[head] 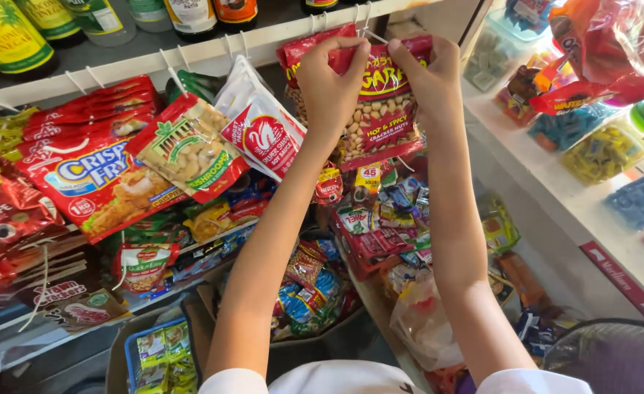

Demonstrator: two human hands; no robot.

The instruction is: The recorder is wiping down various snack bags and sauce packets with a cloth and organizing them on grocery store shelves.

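1. Far left, we see red breading-mix packets (92,179) hanging from white hooks under the shelf edge (212,51), bottles standing on the shelf above.
2. Next, a mushroom packet (187,149) and a red-and-white sachet strip (264,131) hang tilted, just beside each other.
3. Our left hand (329,84) is raised to the hook row, fingers pinched closed on the top left corner of the red nut packet (380,109).
4. The nut packet sits up at the shelf edge, between both hands (clear window, nuts showing through).
5. Our right hand (428,80) is clamped closed on the packet's top right corner.
6. Below the arms, mixed small sachets (380,226) fill open boxes.
7. Far right, clear candy tubs (603,149) stand on a white counter (555,197), well apart from the hands.
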